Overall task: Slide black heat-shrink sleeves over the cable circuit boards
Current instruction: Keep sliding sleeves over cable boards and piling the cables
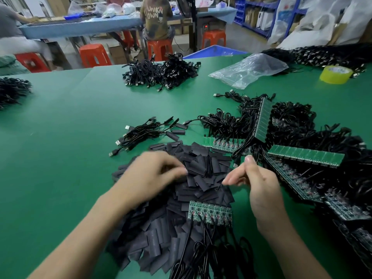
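Left hand (159, 174): fingers curled down onto the sleeve pile and blurred; I cannot tell whether they pinch a sleeve.
Right hand (259, 184): thumb raised, fingers loosely straight and aimed at the left hand; nothing visibly held.
Heat-shrink sleeve pile (203, 170): loose black sleeves, under the left hand and between both hands.
Circuit-board strip (210, 212): bare green boards with cables attached, lying on the pile's near side, apart from both hands.
Sleeved cables (155, 130): a small cluster just beyond the pile, boards already covered, so judged done.
Cable bundles (161, 74): well beyond the pile; too small to tell if sleeved.
Board panels (306, 156): right of the pile, tangled in cables, no sleeves on them.
Progress: a few cables finished, and most boards still lack sleeves.
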